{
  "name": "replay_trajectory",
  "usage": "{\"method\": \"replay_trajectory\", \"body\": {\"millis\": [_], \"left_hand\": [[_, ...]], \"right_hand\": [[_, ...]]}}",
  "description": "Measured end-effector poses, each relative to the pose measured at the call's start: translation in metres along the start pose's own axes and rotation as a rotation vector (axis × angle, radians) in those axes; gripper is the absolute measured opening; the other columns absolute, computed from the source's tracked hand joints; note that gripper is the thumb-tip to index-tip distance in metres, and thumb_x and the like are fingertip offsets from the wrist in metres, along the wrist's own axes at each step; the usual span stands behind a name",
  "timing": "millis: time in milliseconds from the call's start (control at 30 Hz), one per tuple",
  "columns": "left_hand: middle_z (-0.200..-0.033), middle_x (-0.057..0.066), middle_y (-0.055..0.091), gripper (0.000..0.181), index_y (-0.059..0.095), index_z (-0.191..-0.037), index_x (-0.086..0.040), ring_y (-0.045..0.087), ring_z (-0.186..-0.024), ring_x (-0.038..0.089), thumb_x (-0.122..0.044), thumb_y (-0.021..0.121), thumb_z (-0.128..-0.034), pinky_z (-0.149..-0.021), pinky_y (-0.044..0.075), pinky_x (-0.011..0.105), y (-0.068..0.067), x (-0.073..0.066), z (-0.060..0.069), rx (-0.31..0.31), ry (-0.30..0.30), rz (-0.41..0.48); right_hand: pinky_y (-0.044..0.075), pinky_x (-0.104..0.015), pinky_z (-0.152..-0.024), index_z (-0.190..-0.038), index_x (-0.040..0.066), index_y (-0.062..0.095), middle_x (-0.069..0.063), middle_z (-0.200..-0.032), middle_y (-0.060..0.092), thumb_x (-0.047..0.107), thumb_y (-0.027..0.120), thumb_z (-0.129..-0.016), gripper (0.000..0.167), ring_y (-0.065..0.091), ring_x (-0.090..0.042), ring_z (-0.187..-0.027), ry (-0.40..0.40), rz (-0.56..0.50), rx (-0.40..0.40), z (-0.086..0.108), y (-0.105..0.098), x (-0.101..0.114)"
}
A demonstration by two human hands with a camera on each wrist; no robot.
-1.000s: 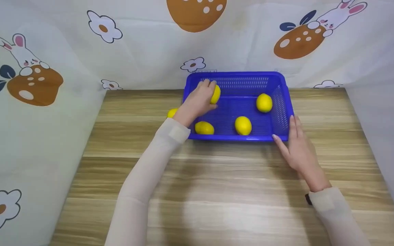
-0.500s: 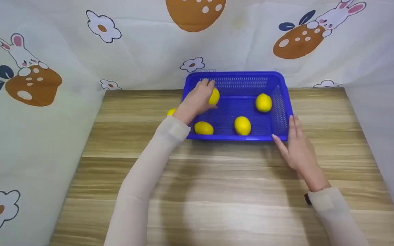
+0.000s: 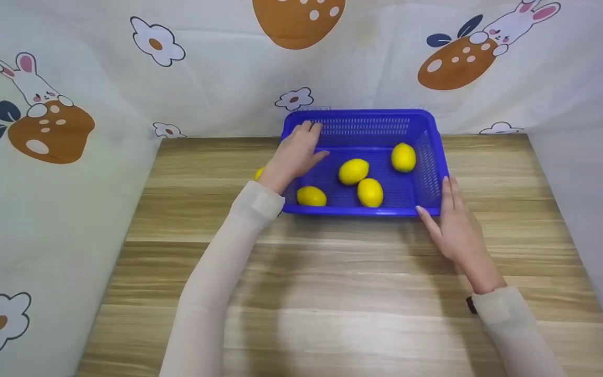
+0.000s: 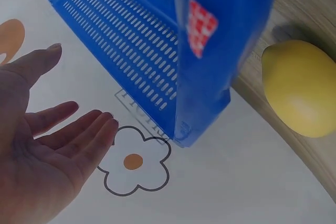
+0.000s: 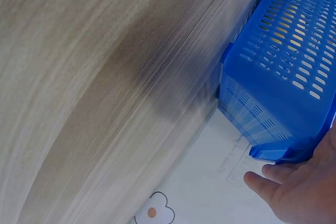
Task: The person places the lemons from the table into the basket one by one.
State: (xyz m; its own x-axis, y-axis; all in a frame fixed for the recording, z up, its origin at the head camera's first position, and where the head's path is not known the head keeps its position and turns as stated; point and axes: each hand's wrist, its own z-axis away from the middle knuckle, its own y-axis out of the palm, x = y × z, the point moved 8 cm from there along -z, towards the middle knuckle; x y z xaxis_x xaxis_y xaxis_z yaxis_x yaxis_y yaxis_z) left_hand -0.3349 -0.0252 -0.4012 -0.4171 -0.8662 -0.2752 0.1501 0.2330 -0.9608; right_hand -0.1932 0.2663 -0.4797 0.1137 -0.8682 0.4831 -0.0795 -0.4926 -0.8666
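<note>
A blue plastic basket [image 3: 343,211] with slotted walls stands at the back of the table. Several yellow lemons lie on its floor; one lemon [image 3: 354,172] is near the middle, close beside another lemon [image 3: 370,192]. My left hand [image 3: 295,151] is over the basket's left end, fingers spread and nothing in them; the left wrist view also shows this hand [image 4: 50,150] bare. My right hand [image 3: 461,235] touches the basket's front right corner, fingers straight along the side and thumb at the front rim. Outside the left wall sits one more lemon [image 4: 302,87], mostly hidden by my left wrist in the head view.
The basket's back edge is close to a pale cloth [image 3: 228,78] printed with rabbits and flowers, which also hangs at both sides. Wood-grain tabletop [image 3: 354,293] extends in front of the basket.
My left hand has let go of the lemon it held and drawn slightly left. That lemon now lies farther right, near the basket's middle. The right hand has stayed in place.
</note>
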Motion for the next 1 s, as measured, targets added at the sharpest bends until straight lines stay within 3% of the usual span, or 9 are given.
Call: {"method": "replay_trajectory", "body": {"millis": [400,1000], "left_hand": [[-0.153,0.028,0.049,0.065,0.044,-0.154,0.008,0.049,-0.142,0.041,-0.03,0.066,-0.1059,-0.12,0.044,0.047,-0.007,0.0,0.008,-0.051,0.019,0.015],[-0.15,0.027,0.051,0.064,0.045,-0.153,0.008,0.05,-0.141,0.041,-0.033,0.063,-0.1076,-0.12,0.044,0.046,-0.002,0.001,0.027,-0.112,0.048,0.023]], "right_hand": [[0.026,-0.073,-0.12,-0.166,-0.007,0.008,-0.033,-0.172,0.01,0.049,0.05,-0.11,0.09,0.025,-0.06,-0.151,0.013,-0.002,0.011,0.0,0.0,-0.001],[0.029,-0.074,-0.118,-0.165,-0.009,0.01,-0.035,-0.17,0.013,0.049,0.049,-0.11,0.089,0.028,-0.061,-0.149,0.007,0.006,0.0,0.0,-0.001,0.0]]}}
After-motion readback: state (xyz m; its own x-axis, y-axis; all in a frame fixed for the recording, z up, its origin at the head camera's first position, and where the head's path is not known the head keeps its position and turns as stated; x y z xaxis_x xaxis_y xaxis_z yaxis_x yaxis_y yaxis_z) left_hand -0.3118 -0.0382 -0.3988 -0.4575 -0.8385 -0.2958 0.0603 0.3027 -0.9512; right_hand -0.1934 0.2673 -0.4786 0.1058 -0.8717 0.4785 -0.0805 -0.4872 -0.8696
